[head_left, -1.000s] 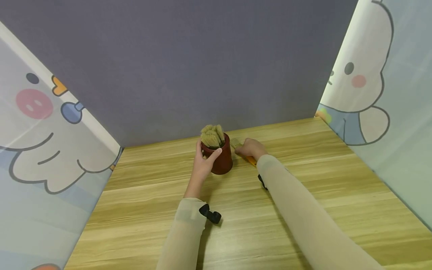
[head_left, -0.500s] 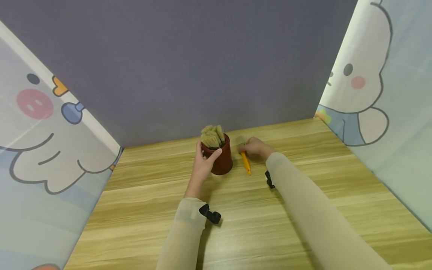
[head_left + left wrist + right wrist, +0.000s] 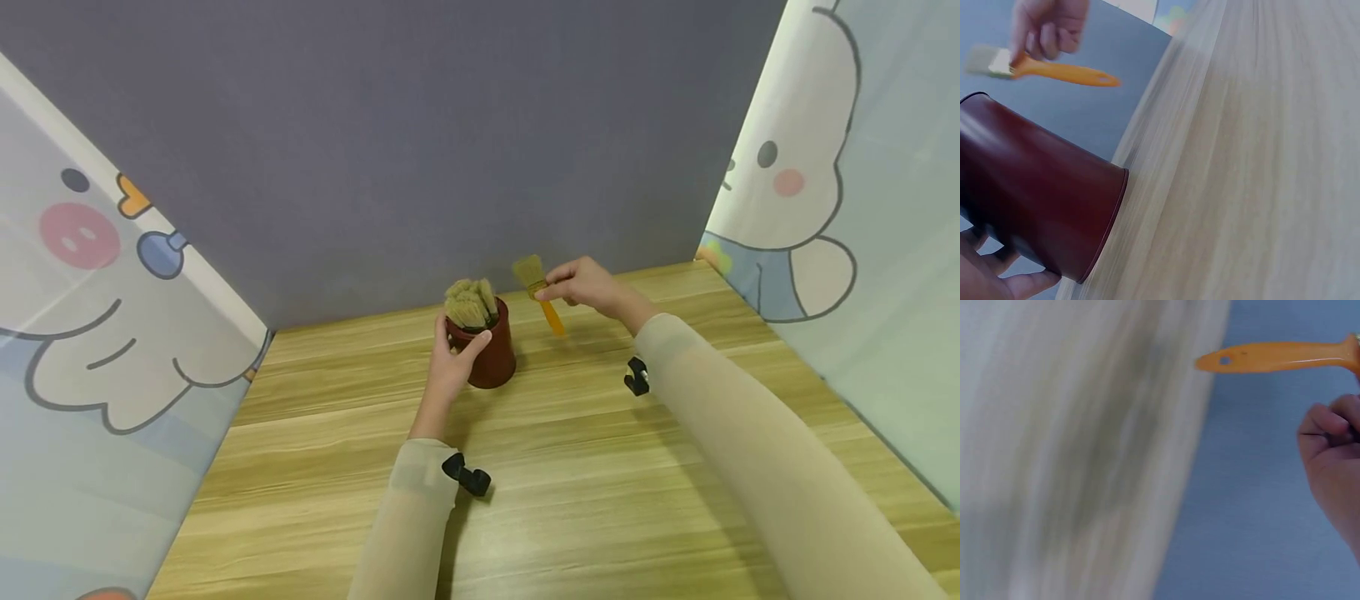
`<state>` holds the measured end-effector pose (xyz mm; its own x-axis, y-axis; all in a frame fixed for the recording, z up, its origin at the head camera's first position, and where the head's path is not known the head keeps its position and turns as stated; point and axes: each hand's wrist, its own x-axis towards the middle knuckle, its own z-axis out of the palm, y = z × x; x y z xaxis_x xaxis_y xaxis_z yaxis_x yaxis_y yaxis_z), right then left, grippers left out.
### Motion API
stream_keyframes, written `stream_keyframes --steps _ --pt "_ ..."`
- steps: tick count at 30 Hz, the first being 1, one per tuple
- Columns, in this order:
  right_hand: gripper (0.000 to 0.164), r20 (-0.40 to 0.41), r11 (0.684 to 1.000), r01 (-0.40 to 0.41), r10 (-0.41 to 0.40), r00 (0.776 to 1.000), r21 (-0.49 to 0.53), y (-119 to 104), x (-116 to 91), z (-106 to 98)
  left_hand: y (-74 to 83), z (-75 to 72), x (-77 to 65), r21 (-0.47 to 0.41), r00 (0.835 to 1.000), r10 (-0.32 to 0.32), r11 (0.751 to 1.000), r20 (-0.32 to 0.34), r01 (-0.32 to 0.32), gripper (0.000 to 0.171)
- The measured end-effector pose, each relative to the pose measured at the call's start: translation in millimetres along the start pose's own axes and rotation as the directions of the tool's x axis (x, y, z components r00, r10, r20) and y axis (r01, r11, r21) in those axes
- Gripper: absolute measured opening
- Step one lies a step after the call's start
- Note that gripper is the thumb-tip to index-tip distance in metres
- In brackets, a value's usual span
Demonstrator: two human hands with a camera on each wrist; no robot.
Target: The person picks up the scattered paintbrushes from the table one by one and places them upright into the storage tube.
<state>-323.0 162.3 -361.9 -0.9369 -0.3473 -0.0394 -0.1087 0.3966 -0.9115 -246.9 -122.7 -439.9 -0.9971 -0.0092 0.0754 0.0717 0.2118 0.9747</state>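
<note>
A dark red cylindrical holder (image 3: 492, 360) stands upright on the wooden table with several paintbrushes (image 3: 468, 305) in it, bristles up. My left hand (image 3: 447, 367) grips the holder from its left side, thumb near the rim; the left wrist view shows fingers round its wall. To the right of the holder, my right hand (image 3: 592, 287) pinches a paintbrush (image 3: 551, 317) close to its metal band. This brush has an orange handle (image 3: 1272, 357) and pale bristles (image 3: 529, 269). It is raised off the table, bristles up and the handle slanting down.
The wooden table (image 3: 555, 500) runs back to a grey-blue wall (image 3: 420, 150). Side panels with cartoon prints (image 3: 802, 192) stand at left and right. Black clips (image 3: 467, 476) sit at both sleeves.
My right hand has lifted the orange-handled paintbrush from the table, moving up and to the right, and its bristles have swung upright. My left hand stays on the holder.
</note>
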Motion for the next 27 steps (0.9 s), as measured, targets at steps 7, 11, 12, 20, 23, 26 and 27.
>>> stream_keyframes --steps 7,11,12,20,23,26,27 --pt "0.051 -0.052 0.992 0.093 -0.089 0.995 0.082 -24 -8 1 -2.1 0.2 -0.8 0.008 1.0 0.004 1.0 -0.003 -0.004 0.098" --pt "0.057 -0.04 0.983 0.158 -0.154 0.987 0.098 -36 -11 7 -2.7 0.8 -1.3 0.01 1.0 -0.01 1.0 -0.005 0.01 0.098" --pt "0.058 -0.037 0.979 0.175 -0.172 0.984 0.105 -40 -12 9 -2.6 0.9 -1.3 0.012 1.0 -0.011 1.0 -0.007 0.011 0.098" --pt "0.057 0.004 0.95 0.252 -0.257 0.966 0.186 -71 -11 24 -1.8 0.9 1.1 0.002 1.0 0.011 1.0 -0.013 -0.011 0.099" --pt "0.055 0.022 0.947 0.249 -0.259 0.966 0.201 -79 -11 31 -2.2 0.5 2.2 0.001 1.0 0.009 1.0 -0.01 -0.009 0.101" --pt "0.054 0.03 0.945 0.251 -0.263 0.964 0.209 -83 -10 35 -2.5 0.0 3.0 0.003 1.0 -0.003 1.0 -0.007 0.003 0.102" --pt "0.053 0.03 0.944 0.256 -0.267 0.963 0.209 -84 -10 36 -2.3 0.2 3.2 0.002 1.0 -0.005 1.0 -0.005 0.005 0.102"
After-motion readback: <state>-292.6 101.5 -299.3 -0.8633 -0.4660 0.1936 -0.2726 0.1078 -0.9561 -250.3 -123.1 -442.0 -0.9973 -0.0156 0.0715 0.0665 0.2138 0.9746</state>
